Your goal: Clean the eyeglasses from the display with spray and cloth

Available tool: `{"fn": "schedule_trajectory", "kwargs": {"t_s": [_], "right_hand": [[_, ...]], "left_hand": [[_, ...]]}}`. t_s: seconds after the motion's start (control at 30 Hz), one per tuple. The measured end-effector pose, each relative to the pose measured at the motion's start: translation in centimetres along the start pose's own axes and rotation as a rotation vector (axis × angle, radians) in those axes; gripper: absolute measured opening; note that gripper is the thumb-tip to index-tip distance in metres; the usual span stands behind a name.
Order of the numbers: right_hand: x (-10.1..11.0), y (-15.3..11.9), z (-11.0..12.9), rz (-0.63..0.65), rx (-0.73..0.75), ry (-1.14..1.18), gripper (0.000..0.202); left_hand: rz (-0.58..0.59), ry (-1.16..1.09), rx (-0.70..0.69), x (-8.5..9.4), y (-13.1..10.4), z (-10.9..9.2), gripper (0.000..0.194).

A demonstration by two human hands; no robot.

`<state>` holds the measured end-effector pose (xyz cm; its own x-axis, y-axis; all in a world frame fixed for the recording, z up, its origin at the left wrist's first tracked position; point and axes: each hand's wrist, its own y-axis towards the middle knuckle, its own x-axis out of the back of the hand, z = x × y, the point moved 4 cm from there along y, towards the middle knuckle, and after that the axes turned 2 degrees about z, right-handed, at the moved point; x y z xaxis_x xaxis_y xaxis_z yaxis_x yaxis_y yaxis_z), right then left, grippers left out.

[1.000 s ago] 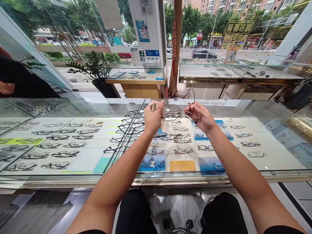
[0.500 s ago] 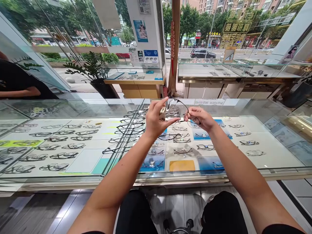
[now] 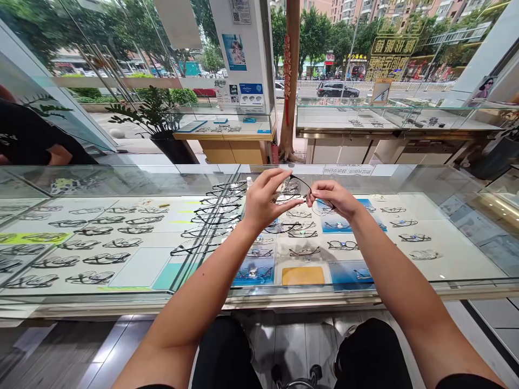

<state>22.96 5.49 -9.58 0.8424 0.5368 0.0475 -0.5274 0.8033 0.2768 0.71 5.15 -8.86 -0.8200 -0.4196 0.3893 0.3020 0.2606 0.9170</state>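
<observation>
A pair of thin black-rimmed eyeglasses (image 3: 302,179) is held up above the glass counter, between my two hands. My right hand (image 3: 336,198) pinches it near the middle, thumb and fingertips closed together. Index finger and thumb of my left hand (image 3: 265,198) reach round the other side of the frame, the index at its top edge and the thumb lower down. My fingers cover part of the rim and the temples. Left of my left hand, a column of dark eyeglasses (image 3: 214,218) lies on the counter top.
Below the glass of the display counter (image 3: 133,296) are many spectacle frames and a yellow cloth (image 3: 303,276). A small white bottle (image 3: 248,181) stands behind my left hand. Beyond are a potted plant (image 3: 170,146) and further showcases (image 3: 340,133). A person in black (image 3: 36,129) is at the left.
My left hand has moved slightly right and down, and its index finger and thumb have closed in on the eyeglasses. The right hand stays nearly in place. The person's arm at left has shifted.
</observation>
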Motion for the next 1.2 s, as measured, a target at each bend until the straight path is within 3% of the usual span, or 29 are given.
{"fn": "schedule_trajectory", "kwargs": {"t_s": [0.3, 0.57, 0.7, 0.8, 0.93, 1.2], "right_hand": [[0.1, 0.1, 0.5, -0.084, 0.082, -0.072, 0.038], [0.9, -0.4, 1.4, -0.381, 0.261, -0.172, 0.036], [0.8, -1.3, 1.6, -0.654, 0.412, -0.474, 0.038], [-0.2, -1.8, 1.5, -0.769, 0.467, -0.810, 0.048], [-1.4, -1.9, 1.2, -0.819, 0.496, -1.022, 0.061], [-1.6, -1.9, 1.1, -0.832, 0.506, -0.978, 0.055]], "left_hand": [[0.001, 0.001, 0.021, -0.1, -0.1, 0.3, 0.072], [-0.123, 0.091, 0.040, 0.7, -0.2, 0.5, 0.074], [-0.251, 0.063, 0.165, 1.6, 0.1, 0.9, 0.072], [-0.326, 0.064, 0.260, 1.9, 0.2, 1.2, 0.068], [-0.360, 0.036, 0.320, 1.9, 0.2, 1.3, 0.067], [-0.353, -0.007, 0.334, 1.6, -0.1, 1.3, 0.068]]}}
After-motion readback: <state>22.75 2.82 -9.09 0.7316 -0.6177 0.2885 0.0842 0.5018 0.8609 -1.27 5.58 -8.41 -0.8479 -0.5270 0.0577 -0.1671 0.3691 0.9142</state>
